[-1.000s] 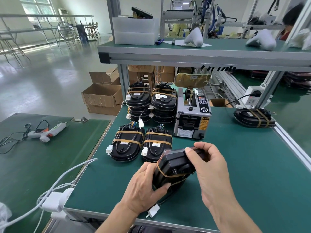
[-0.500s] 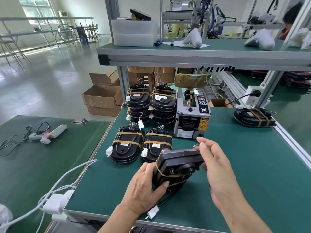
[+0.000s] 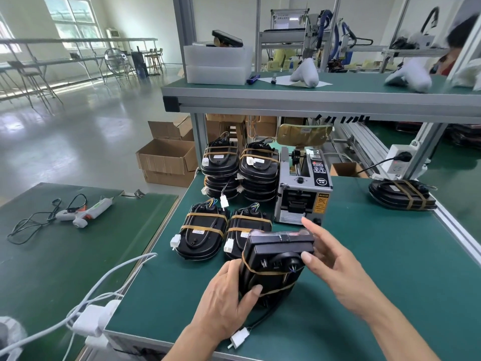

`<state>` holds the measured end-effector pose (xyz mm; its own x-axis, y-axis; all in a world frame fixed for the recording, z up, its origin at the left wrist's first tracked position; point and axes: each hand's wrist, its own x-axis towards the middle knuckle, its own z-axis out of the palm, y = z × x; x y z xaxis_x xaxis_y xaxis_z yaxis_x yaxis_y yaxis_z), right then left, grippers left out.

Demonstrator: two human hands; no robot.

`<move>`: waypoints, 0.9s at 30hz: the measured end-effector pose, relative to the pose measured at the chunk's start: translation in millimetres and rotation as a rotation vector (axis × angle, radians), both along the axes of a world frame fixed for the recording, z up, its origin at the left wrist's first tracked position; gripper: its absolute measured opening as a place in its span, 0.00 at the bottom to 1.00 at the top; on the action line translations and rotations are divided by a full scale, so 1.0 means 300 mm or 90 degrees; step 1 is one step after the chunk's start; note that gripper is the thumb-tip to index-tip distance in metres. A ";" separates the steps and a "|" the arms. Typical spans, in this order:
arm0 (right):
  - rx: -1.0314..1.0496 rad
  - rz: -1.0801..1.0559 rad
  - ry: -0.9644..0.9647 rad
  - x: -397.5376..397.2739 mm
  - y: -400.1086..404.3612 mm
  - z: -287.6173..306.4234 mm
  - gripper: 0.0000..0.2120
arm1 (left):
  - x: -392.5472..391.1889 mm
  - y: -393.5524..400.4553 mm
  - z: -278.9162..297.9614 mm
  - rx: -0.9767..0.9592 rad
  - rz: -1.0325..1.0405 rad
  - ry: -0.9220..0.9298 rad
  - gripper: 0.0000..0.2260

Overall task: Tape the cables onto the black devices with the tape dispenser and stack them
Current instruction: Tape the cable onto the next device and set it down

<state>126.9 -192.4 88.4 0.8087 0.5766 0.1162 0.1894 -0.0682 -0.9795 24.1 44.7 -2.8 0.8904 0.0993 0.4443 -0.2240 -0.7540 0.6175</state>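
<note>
I hold the black device (image 3: 276, 267) tilted above the near table (image 3: 390, 269). My right hand (image 3: 335, 267) has released its far edge, fingers straight; my left hand (image 3: 226, 298) grasps it. Taping looks finished; stacking follows.

I make out no legible text; tape dispenser (image 3: 303, 188) carries a yellow warning sticker (image 3: 322, 203), print too small.

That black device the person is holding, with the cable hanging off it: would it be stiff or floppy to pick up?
The black device looks like a hard shell, so probably stiff; the left hand grips it without it bending. Its cable droops to the white connector, so that part likely dangles. The tape bands probably add grip.
</note>
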 end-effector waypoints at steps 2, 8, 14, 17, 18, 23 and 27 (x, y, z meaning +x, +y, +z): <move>0.047 -0.011 0.036 0.001 0.022 -0.037 0.22 | -0.001 0.001 0.002 -0.004 0.001 0.011 0.23; 0.077 -0.081 0.127 0.001 0.077 -0.077 0.22 | -0.003 0.004 0.004 -0.013 0.023 0.029 0.26; 0.080 -0.116 0.240 0.038 0.136 -0.024 0.22 | -0.011 0.011 0.010 -0.016 0.010 -0.022 0.23; 0.042 -0.116 0.314 0.056 0.163 -0.007 0.19 | -0.021 0.013 0.018 -0.065 0.038 -0.049 0.23; 0.023 -0.124 0.333 0.065 0.172 -0.005 0.19 | -0.020 0.014 0.021 -0.092 0.052 -0.053 0.23; -0.005 -0.175 0.407 0.124 0.240 0.022 0.19 | -0.011 0.024 0.073 -0.315 0.160 -0.016 0.20; 0.003 -0.175 0.462 0.190 0.313 0.044 0.21 | -0.008 0.057 0.127 -0.474 0.103 0.014 0.23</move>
